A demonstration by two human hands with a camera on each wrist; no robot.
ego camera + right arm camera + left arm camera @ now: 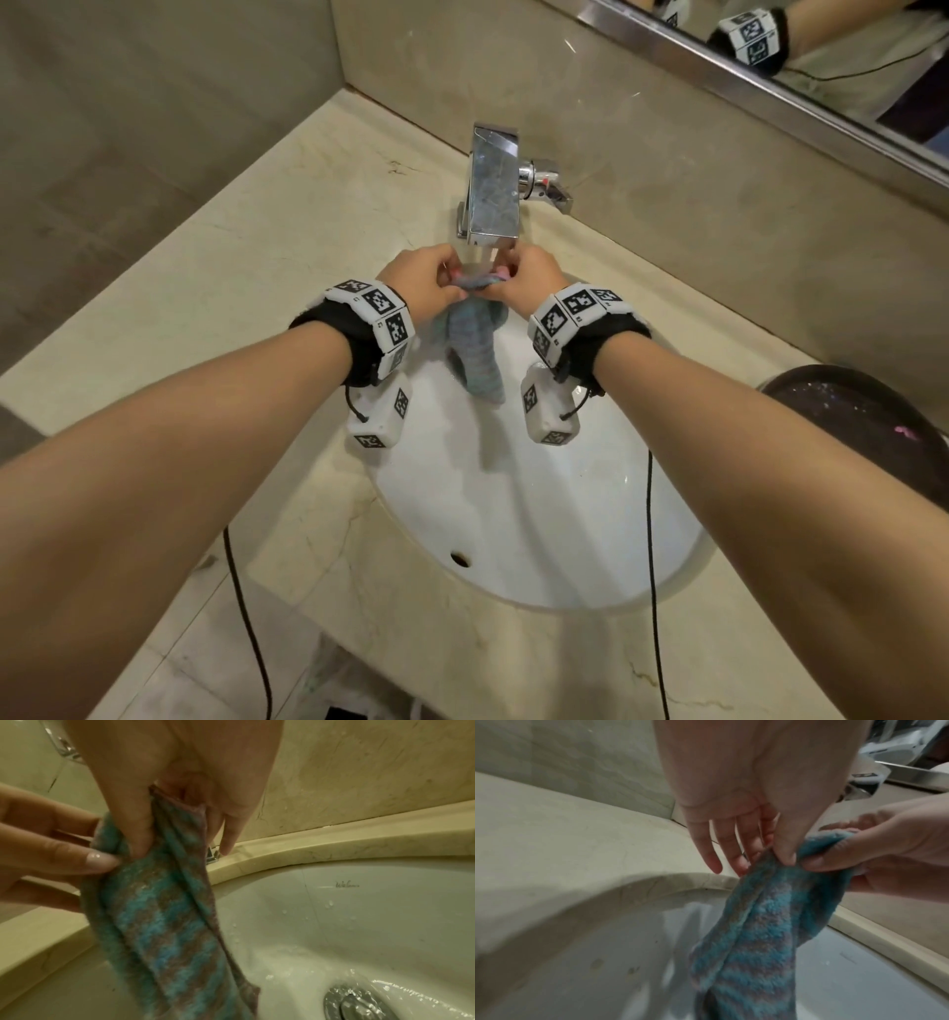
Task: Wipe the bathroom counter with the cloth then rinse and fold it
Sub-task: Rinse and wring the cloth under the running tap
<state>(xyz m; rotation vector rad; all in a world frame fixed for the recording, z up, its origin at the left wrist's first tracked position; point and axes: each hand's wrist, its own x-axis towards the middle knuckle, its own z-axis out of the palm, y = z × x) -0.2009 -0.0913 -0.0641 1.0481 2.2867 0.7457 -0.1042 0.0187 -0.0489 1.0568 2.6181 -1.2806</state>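
Note:
A blue and grey-pink striped cloth (475, 349) hangs down over the white sink basin (554, 524), just below the chrome faucet (494, 190). Both hands hold its top edge. My left hand (429, 280) pinches the cloth (757, 923) between thumb and forefinger, the other fingers straight. My right hand (526, 280) grips the top of the cloth (164, 912) next to it, thumb pressed on the fabric. Wet drops and water lie round the drain (357, 1004).
Beige marble counter (267, 267) surrounds the basin, with marble walls behind and at the left. A mirror (821, 67) runs at the upper right. A dark round object (868, 416) sits on the counter at the right. Cables hang from both wristbands.

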